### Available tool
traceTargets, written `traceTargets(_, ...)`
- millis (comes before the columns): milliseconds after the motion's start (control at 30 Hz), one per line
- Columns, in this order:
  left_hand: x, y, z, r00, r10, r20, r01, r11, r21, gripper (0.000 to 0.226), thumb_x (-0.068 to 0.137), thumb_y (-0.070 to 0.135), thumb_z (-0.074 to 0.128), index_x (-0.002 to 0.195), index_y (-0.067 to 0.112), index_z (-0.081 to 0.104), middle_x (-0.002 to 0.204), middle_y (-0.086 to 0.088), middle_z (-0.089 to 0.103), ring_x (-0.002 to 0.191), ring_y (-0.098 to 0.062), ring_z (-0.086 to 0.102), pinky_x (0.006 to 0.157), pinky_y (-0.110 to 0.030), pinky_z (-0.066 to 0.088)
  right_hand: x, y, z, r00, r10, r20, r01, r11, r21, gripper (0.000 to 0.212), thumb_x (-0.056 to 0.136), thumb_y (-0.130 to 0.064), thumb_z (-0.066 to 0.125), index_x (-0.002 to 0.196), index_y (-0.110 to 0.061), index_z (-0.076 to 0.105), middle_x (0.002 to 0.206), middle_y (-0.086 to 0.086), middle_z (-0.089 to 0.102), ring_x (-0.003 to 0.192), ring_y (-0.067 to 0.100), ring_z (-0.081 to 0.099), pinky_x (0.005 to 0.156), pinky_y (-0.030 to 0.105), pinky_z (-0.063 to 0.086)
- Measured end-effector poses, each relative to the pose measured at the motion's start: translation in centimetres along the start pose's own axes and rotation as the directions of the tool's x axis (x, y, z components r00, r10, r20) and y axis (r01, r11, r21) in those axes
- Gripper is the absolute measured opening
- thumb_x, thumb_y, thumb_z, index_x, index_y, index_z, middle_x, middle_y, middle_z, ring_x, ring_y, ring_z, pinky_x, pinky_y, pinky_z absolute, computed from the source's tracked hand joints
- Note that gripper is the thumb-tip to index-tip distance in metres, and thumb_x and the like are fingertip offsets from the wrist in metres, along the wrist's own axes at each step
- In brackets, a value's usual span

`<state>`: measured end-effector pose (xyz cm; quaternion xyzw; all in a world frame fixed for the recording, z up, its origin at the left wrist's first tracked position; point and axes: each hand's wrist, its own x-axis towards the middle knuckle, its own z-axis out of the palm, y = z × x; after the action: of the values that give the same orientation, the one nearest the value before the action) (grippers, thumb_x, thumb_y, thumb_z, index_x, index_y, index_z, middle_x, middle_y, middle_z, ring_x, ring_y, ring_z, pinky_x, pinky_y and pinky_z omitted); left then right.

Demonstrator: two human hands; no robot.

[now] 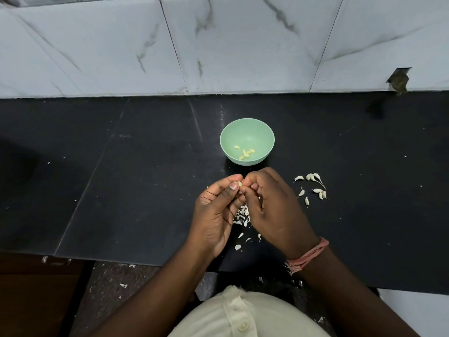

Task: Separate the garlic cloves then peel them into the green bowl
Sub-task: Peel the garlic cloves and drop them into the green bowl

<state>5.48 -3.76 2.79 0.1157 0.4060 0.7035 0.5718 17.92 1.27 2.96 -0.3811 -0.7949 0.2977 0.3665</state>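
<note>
Left hand [215,212] and right hand [272,205] raised together just in front of the green bowl [247,132], fingertips meeting over one garlic clove [240,183]. Clove pinched between left thumb and forefinger, pale tip showing; right fingers curled in against it from the other side. In the bowl, a few peeled cloves [245,153] lying yellowish on the bottom. To the right of the hands, unpeeled cloves [313,188] scattered loose on the black countertop [121,178]. Under and behind the hands, a heap of papery skins [241,215]. Pink thread band [308,256] around the right wrist
</note>
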Motion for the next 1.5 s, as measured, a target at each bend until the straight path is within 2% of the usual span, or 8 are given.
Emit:
traceTargets(300, 0.3, -0.5, 0.6, 0.999, 0.006, -0.031, -0.006, 1.000, 0.022, 0.017, 0.086, 0.004, 0.065, 0.100, 0.000, 0.073, 0.091, -0.014, 0.074, 0.077, -0.013, 0.069, 0.070, -0.019, 0.058, -0.2, 0.4, 0.6, 0.998, -0.046, -0.038, 0.039, 0.983, -0.180, 0.010, 0.097, -0.018, 0.048, 0.097, -0.010, 0.054, 0.097, 0.004, 0.052, 0.088, 0.022, 0.052, 0.076, 0.042, 0.048)
traceTargets(633, 0.5, -1.2, 1.3, 0.992, -0.066, -0.106, 0.063, 0.997, -0.033, 0.014, 0.093, 0.005, 0.062, 0.104, 0.003, 0.069, 0.091, -0.013, 0.075, 0.084, -0.016, 0.071, 0.082, -0.024, 0.058, 0.0, 1.3, 1.6, 0.999, -0.026, -0.047, 0.011, 0.954, -0.301, 0.018, 0.096, -0.027, 0.043, 0.092, -0.011, 0.048, 0.091, 0.006, 0.047, 0.082, 0.024, 0.048, 0.070, 0.043, 0.047)
traceTargets(867, 2.5, -1.0, 1.5, 0.971, -0.159, -0.178, 0.133, 0.979, -0.152, 0.008, 0.095, 0.001, 0.061, 0.100, 0.001, 0.067, 0.082, -0.014, 0.070, 0.076, -0.015, 0.070, 0.077, -0.023, 0.061, 0.2, 1.8, 1.1, 0.988, 0.101, -0.115, -0.108, 0.993, -0.050, 0.013, 0.096, -0.024, 0.049, 0.097, -0.011, 0.051, 0.098, -0.002, 0.047, 0.088, 0.017, 0.050, 0.077, 0.031, 0.043)
traceTargets(967, 4.5, -0.6, 1.8, 0.960, -0.158, -0.231, 0.124, 0.980, -0.157, 0.008, 0.094, -0.001, 0.063, 0.101, -0.001, 0.067, 0.078, -0.012, 0.071, 0.077, -0.016, 0.070, 0.081, -0.025, 0.061, 0.8, 2.9, 1.0, 0.970, 0.214, -0.118, -0.218, 0.976, -0.026, 0.004, 0.096, -0.014, 0.054, 0.096, -0.011, 0.052, 0.097, -0.001, 0.050, 0.087, 0.013, 0.050, 0.077, 0.030, 0.043)
traceTargets(1167, 8.4, -0.1, 3.4, 0.939, -0.139, -0.314, 0.094, 0.984, -0.152, 0.009, 0.091, -0.008, 0.065, 0.098, -0.003, 0.067, 0.085, -0.014, 0.071, 0.071, -0.015, 0.071, 0.078, -0.025, 0.061, 2.8, 5.0, 1.4, 0.904, 0.417, -0.096, -0.416, 0.909, 0.031, 0.003, 0.096, -0.016, 0.057, 0.094, -0.014, 0.056, 0.096, -0.001, 0.055, 0.081, 0.011, 0.054, 0.067, 0.023, 0.034)
traceTargets(1267, 9.5, -0.1, 4.1, 0.914, -0.101, -0.392, 0.083, 0.995, -0.064, 0.011, 0.090, -0.012, 0.065, 0.093, -0.001, 0.066, 0.082, -0.012, 0.070, 0.066, -0.014, 0.071, 0.073, -0.021, 0.061, 2.7, 5.3, 1.6, 0.895, 0.436, -0.097, -0.431, 0.900, 0.067, 0.004, 0.095, -0.016, 0.059, 0.092, -0.015, 0.058, 0.093, -0.002, 0.057, 0.079, 0.009, 0.056, 0.068, 0.025, 0.040)
traceTargets(1367, 9.9, -0.6, 4.3, 0.877, -0.074, -0.475, 0.086, 0.996, 0.005, 0.014, 0.089, -0.014, 0.065, 0.093, 0.000, 0.065, 0.090, -0.013, 0.069, 0.076, -0.018, 0.070, 0.070, -0.019, 0.060, 2.0, 5.5, 1.7, 0.901, 0.424, -0.088, -0.417, 0.905, 0.090, 0.007, 0.094, -0.014, 0.061, 0.088, -0.017, 0.058, 0.090, -0.002, 0.058, 0.077, 0.003, 0.054, 0.067, 0.017, 0.040)
traceTargets(1500, 8.9, -0.8, 4.3, 0.842, -0.016, -0.540, 0.055, 0.997, 0.056, 0.016, 0.093, -0.015, 0.059, 0.100, -0.003, 0.067, 0.100, -0.017, 0.071, 0.089, -0.021, 0.071, 0.083, -0.026, 0.061, 1.3, 6.3, 1.5, 0.903, 0.426, -0.061, -0.408, 0.893, 0.192, 0.017, 0.094, -0.006, 0.059, 0.091, -0.022, 0.065, 0.091, -0.002, 0.067, 0.082, 0.009, 0.064, 0.076, 0.027, 0.053)
